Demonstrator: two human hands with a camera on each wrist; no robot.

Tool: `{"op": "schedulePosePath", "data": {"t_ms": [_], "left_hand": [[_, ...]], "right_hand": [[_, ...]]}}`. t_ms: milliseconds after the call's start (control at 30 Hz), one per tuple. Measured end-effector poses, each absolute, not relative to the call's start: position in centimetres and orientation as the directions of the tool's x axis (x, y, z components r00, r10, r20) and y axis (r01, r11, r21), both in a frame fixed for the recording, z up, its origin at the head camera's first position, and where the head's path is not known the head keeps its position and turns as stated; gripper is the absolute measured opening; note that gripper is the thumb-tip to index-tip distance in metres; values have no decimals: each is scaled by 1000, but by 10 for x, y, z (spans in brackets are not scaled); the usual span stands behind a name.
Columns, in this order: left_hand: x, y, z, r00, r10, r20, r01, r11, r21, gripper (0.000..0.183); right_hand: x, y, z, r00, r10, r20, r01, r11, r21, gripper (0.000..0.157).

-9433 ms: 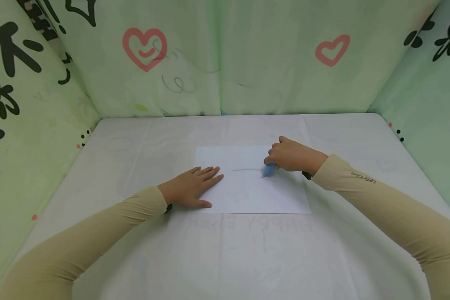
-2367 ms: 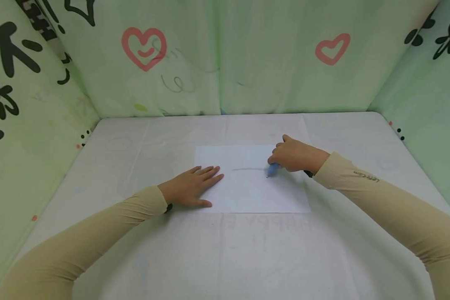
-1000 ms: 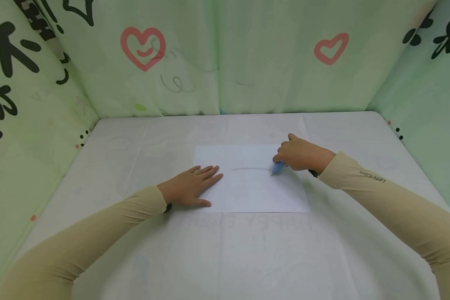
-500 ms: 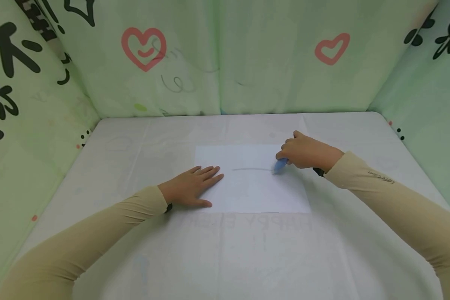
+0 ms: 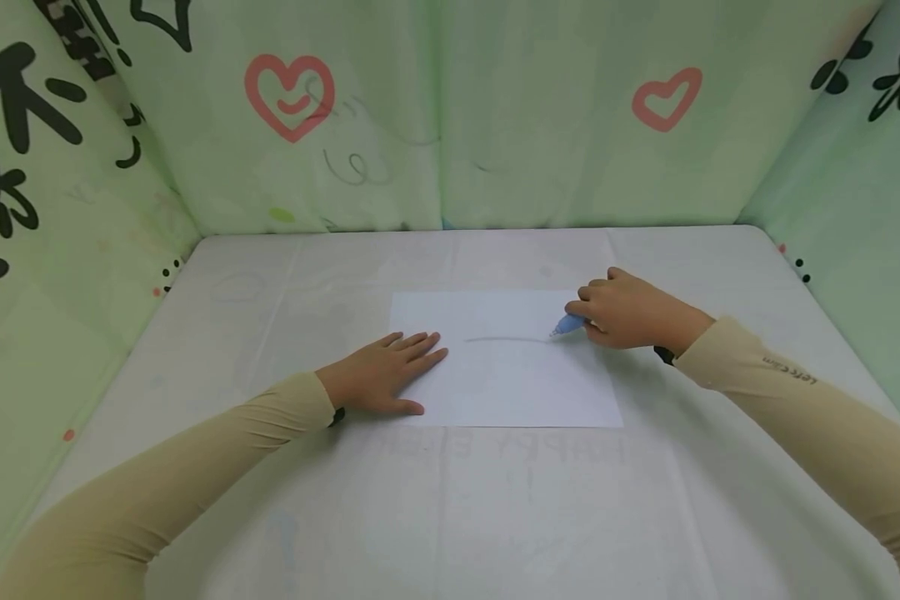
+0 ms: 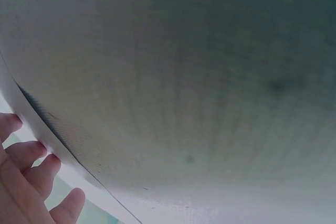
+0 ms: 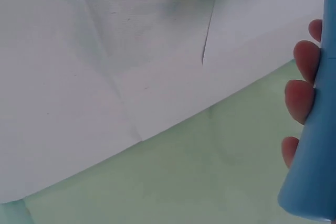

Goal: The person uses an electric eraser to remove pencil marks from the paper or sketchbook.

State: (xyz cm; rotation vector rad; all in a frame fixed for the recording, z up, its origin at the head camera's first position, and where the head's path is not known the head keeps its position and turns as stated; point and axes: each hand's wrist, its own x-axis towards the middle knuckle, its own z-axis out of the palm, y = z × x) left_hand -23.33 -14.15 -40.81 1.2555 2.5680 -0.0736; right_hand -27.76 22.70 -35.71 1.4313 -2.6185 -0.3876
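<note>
A white sheet of paper (image 5: 510,387) lies on the table, carrying a thin grey line (image 5: 495,339) across its middle. My left hand (image 5: 378,375) rests flat on the sheet's left side with fingers spread. My right hand (image 5: 633,310) grips a blue squeeze bottle (image 5: 568,323), tilted, its narrow tip at the line's right end. From the right wrist, the bottle (image 7: 315,166) shows a smooth blue body with fingertips (image 7: 300,100) curled round it. The left wrist view shows several left fingers (image 6: 39,177) at its lower left; most of that frame is dark and blurred.
A white cloth (image 5: 532,517) with faint mirrored lettering covers the table. Behind it stands a green curtain (image 5: 540,150) with red hearts, and patterned green cloth (image 5: 90,275) closes the left side; the right side has similar cloth.
My right hand has moved slowly rightward with the blue squeeze bottle, and the grey line has lengthened to the right behind its tip. My left hand has stayed in place.
</note>
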Motion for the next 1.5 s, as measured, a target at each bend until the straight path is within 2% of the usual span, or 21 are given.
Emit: {"op": "schedulePosePath", "data": {"t_ms": [167,467,767,1167,1500], "left_hand": [[-233,-142,-409,-580,769,-269,782,618,80,84],[-233,-142,-408,-581,771,-262,782,618,85,84],[-233,-141,-407,-582,768,-266,782,619,76,84],[-232,-141,-407,-591,759,-274,774,629,71,84],[-232,-141,-407,-588,762,-270,777,625,73,84]], "right_hand": [[-280,230,-366,-492,-869,43,-821,480,308,15],[-278,231,-373,-468,-879,92,-814,469,342,20],[-276,231,-375,-512,-850,119,-782,519,345,24],[-275,234,-381,-498,-852,164,-778,522,350,22],[-273,233,-384,-538,-830,147,-754,552,357,22]]}}
